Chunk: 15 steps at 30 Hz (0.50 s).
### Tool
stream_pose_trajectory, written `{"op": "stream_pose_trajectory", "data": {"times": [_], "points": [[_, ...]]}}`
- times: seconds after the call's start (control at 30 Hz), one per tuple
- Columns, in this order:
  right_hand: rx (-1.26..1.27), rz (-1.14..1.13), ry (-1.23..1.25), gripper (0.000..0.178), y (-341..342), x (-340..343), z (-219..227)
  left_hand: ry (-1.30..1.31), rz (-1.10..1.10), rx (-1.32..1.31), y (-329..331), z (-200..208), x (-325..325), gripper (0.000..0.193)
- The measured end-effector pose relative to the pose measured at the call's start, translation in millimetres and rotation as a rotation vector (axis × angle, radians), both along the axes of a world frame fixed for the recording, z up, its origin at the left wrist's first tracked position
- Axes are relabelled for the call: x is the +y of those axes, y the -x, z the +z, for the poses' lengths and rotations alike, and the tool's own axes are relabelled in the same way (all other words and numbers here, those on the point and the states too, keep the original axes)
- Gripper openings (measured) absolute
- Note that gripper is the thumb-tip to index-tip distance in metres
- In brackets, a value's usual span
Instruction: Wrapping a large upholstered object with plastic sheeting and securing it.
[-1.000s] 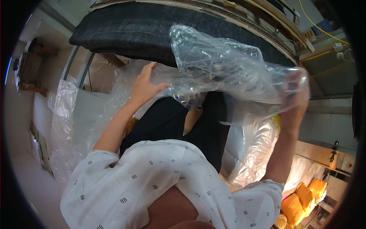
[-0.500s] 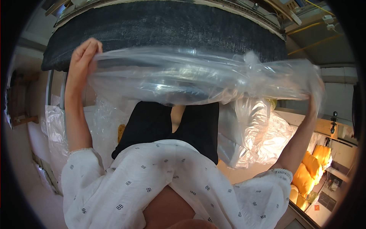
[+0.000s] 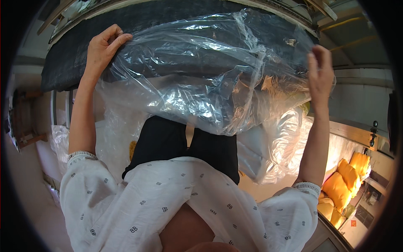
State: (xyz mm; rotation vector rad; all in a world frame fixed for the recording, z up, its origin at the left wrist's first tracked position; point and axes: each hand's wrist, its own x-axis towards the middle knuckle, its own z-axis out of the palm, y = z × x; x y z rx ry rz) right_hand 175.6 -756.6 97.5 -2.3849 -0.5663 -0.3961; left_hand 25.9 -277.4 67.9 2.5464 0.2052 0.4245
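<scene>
A wide piece of clear plastic film (image 3: 184,94), crinkled and shiny, spreads between my two hands. It lies partly over a dark cloth-covered table (image 3: 71,63) and droops over the near edge toward my lap. Whether it is a sheet or a bag I cannot tell. At its upper left corner my left hand (image 3: 105,47) pinches the film between thumb and fingers. My right hand (image 3: 320,77), a little blurred, is at the film's right end with fingers curled round its edge.
More clear plastic (image 3: 287,147) lies bunched on the right, beside my legs, and another length hangs at the left (image 3: 119,122). Yellow bundles (image 3: 338,189) sit farther right near a wooden beam (image 3: 352,133). A rail runs along the table's far edge.
The film has gone from a raised, stretched band to a looser spread on the dark table. My right hand moved inward and up, out from behind the film; my left hand moved slightly forward.
</scene>
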Motion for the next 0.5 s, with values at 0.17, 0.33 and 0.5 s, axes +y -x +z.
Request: {"op": "stream_pose_trajectory", "data": {"times": [0.17,0.33,0.5], "points": [[-0.222,0.035,0.507,0.051,-12.9,-0.1,-48.3,-0.033,-0.153,-0.192,-36.6,-3.8,29.3,0.025],[-0.118,0.192,0.509,0.055,-14.4,-0.6,-39.3,-0.352,-0.239,-0.131,-60.2,6.3,26.3,0.024],[-0.010,0.252,0.242,0.052,-24.1,17.8,-40.1,-0.366,-0.323,-0.439,-70.8,24.4,-84.8,0.022]]}}
